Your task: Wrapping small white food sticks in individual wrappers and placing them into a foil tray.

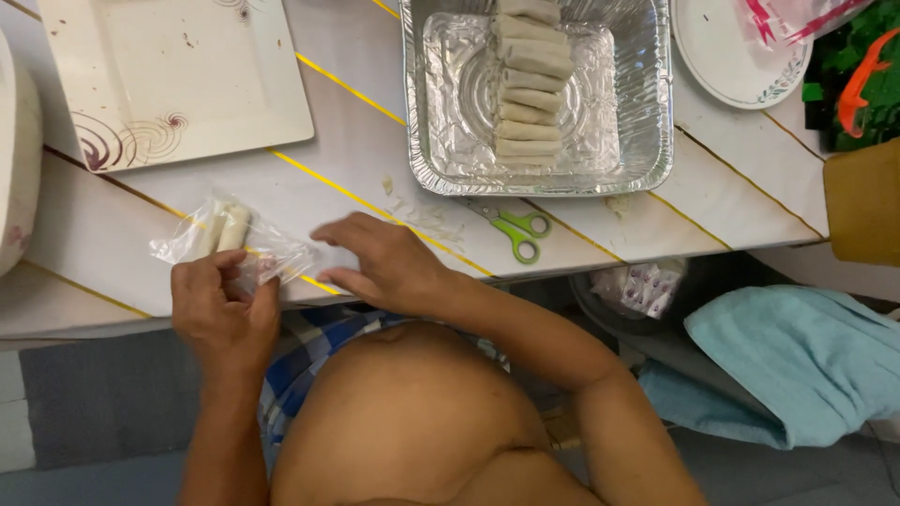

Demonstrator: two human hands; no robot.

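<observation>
Down at the near edge of the surface (375, 150), a clear plastic bag (234, 245) lay with two pale rolls (225, 228) inside it, side by side. The left hand (220, 309) pinched the bag's near end between thumb and fingers, grasping the plastic right at the surface's edge. The right hand (384, 262) rested just beside the bag's other end, fingers stretched flat toward it and the fingertips at or on the plastic; it gripped nothing, and whether it actually touched the bag could not be told. Farther in, toward the far edge, stood a foil tray (647, 112) with a line of the same pale rolls (530, 84) stacked down its middle. Green-handled scissors (516, 230) lay between that tray and the near edge, just beside the tray's front rim, with some pale crumbs (412, 211) scattered close by. A square white plate (178, 75) with a swirl pattern sat near the far left corner, well apart from the tray. A round white plate (731, 56) sat past the tray toward the right edge. Below the surface, to the right, a light blue cloth (797, 365) was heaped up.
</observation>
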